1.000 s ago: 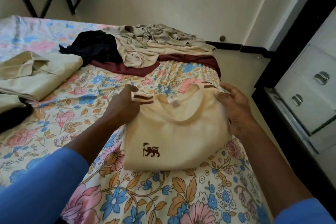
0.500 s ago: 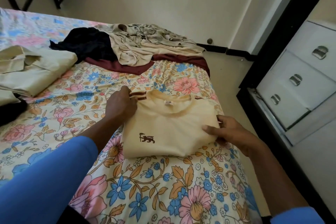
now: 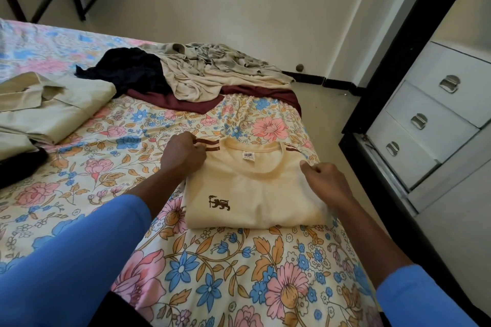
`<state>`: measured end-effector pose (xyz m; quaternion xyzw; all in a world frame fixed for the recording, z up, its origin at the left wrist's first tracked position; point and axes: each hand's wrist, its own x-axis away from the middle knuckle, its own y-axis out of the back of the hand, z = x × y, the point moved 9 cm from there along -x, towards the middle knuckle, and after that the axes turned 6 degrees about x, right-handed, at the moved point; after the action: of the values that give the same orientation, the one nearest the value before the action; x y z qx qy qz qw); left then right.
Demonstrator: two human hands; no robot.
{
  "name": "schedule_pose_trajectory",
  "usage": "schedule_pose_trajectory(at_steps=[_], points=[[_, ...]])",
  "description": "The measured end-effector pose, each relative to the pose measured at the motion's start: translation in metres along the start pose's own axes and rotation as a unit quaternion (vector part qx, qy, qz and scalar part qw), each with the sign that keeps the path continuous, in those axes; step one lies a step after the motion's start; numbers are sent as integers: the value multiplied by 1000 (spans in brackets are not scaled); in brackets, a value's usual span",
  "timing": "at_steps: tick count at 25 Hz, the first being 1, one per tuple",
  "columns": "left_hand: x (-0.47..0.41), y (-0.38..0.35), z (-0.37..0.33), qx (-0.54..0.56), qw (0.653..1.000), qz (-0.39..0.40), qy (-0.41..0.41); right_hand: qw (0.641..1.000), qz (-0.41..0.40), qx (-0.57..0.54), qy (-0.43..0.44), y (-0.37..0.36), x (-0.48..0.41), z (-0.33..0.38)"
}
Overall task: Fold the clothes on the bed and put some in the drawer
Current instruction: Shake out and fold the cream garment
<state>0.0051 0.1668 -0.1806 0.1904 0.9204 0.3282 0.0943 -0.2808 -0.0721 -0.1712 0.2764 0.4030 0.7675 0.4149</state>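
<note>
Cream T-shirt [image 3: 255,194] lies folded on the floral bed [image 3: 212,287], near its right edge. My left hand [image 3: 183,154] curls round its striped shoulder, and my right hand [image 3: 328,183] pinches the fabric at the opposite side.

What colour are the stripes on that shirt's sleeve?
Dark brown stripes on a cream shirt, clearest in the head view beside the left hand.

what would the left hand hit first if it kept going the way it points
The left hand, gripping the shirt, would cross bare sheet and probably meet the maroon cloth first.
</note>
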Motion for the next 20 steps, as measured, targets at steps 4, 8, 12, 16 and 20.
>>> schedule_pose_trajectory(at_steps=[4, 8, 12, 16, 20], points=[[-4, 11, -3, 58, 996, -61, -11, 981, -59, -182, -28, -13, -46, 12], [-3, 5, 16, 16, 998, -1, 65, 992, -68, -73, -71, -21, -47, 1], [27, -13, 20, 113, 966, 140, 187, 984, 109, -127, -68, -44, -32, -17], [61, -25, 7, 311, 895, 193, 255, 921, 238, -297, -88, -45, -13, -8], [71, 15, -9, 375, 887, 150, 225, 892, 242, -382, -3, -26, 10, 46]])
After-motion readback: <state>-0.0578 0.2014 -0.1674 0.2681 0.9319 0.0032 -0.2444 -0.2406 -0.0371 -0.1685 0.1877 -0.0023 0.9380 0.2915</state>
